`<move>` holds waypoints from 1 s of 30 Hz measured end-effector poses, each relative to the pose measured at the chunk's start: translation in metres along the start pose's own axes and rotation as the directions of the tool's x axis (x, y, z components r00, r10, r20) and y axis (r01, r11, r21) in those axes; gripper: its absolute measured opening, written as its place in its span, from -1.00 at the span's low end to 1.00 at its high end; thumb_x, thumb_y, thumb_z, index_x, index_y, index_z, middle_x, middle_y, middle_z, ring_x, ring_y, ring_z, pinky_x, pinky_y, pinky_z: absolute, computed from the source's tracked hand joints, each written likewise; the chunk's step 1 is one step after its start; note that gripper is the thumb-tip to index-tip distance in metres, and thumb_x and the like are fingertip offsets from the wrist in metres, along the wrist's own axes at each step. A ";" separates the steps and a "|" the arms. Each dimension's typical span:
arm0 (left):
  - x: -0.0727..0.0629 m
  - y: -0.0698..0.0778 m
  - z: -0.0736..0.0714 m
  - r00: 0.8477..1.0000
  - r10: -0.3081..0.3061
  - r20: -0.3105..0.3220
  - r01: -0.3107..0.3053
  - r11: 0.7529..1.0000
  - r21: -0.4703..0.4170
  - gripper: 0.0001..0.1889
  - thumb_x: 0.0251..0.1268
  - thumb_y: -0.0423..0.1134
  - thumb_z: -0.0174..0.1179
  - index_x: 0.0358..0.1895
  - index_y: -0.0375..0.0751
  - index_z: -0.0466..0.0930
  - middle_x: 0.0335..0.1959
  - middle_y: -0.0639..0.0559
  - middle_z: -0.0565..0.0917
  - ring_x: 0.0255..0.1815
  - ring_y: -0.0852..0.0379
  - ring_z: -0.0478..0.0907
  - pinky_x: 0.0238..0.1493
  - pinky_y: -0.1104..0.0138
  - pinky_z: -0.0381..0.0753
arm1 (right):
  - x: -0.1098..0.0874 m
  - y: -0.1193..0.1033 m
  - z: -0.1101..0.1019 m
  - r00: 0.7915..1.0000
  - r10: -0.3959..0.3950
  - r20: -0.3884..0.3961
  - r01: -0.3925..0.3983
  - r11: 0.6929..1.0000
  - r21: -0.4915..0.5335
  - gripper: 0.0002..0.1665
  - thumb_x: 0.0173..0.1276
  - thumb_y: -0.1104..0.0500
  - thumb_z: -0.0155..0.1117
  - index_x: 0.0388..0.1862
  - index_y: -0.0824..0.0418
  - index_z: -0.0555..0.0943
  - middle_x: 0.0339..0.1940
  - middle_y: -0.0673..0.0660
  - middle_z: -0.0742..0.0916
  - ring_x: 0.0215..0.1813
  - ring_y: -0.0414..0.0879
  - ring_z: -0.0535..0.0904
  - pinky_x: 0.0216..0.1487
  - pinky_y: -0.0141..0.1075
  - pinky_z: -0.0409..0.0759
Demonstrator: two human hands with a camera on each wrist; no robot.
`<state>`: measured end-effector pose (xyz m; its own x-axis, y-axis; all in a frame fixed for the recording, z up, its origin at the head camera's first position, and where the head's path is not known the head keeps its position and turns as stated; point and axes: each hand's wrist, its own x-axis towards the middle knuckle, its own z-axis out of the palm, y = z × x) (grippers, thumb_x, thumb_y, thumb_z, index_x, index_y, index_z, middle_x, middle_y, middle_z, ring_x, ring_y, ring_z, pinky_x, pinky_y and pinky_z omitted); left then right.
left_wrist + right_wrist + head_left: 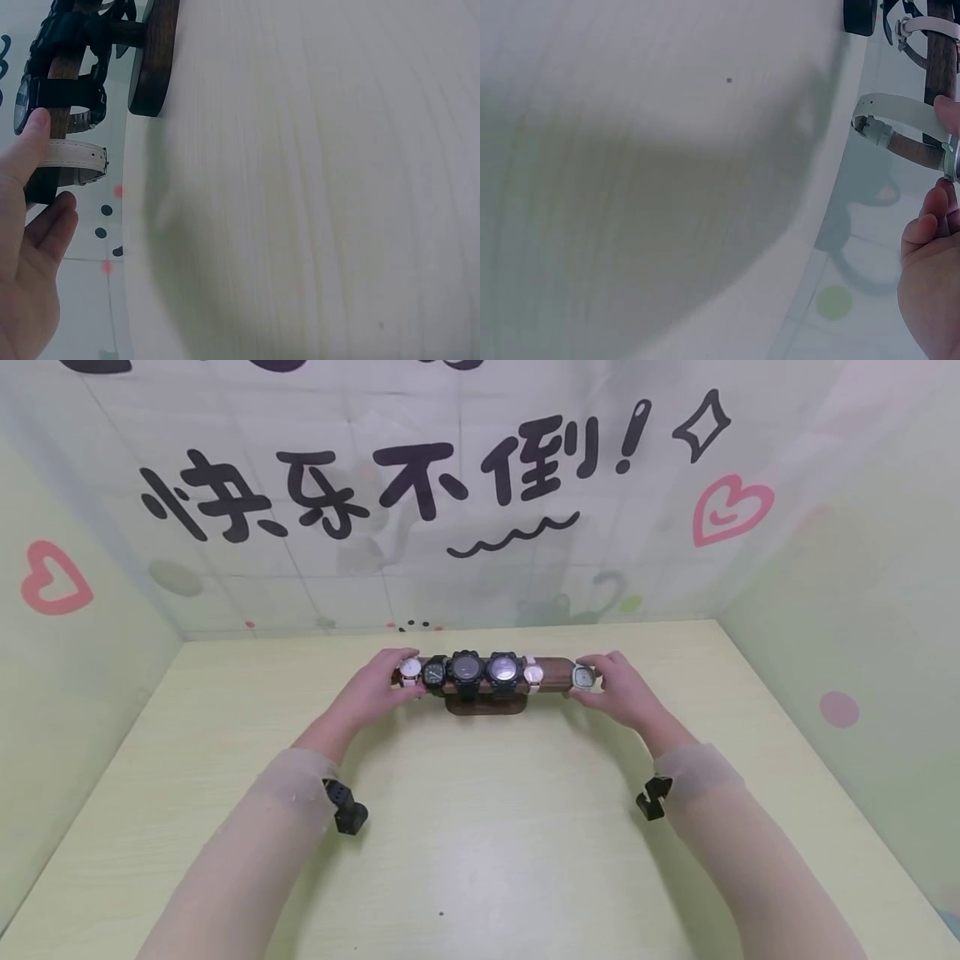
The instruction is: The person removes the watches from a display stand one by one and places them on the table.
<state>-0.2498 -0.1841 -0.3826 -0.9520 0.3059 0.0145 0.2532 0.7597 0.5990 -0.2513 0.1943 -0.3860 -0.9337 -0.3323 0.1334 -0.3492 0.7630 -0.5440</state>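
Observation:
A dark wooden watch stand (555,674) stands near the table's back edge with several watches along its bar. My left hand (378,687) grips the bar's left end, beside a white-strapped watch (409,668); in the left wrist view the thumb lies near that strap (79,155). My right hand (624,690) pinches a squarish pale watch (582,677) at the right end. Its white strap (900,109) forms a closed loop about the bar's end in the right wrist view. Between the hands sit a square black watch (434,674), two bulky black watches (467,668) and a pink-faced watch (533,675).
Behind the pale wooden table (480,827) hangs a printed white backdrop (315,585) with large black characters. Side panels rise at left and right. Black camera mounts (348,814) project inward from both wrists.

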 end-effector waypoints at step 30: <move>0.001 -0.001 -0.001 1.000 -0.004 0.006 0.004 1.000 0.005 -0.23 0.18 -0.08 0.28 0.40 -0.26 0.14 0.36 -0.25 0.23 0.32 -0.22 0.20 0.32 -0.05 0.17 | -0.026 -0.003 0.012 0.995 -0.072 0.065 0.068 0.996 0.049 -0.40 0.07 0.12 0.46 0.10 0.27 0.52 -0.21 0.17 0.50 -0.22 -0.01 0.40 -0.24 -0.23 0.45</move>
<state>-0.2509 -0.1854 -0.3829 -0.9519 0.3063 0.0073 0.2502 0.7635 0.5953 -0.2254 0.1937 -0.3976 -0.8991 -0.4216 0.1176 -0.4080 0.7102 -0.5737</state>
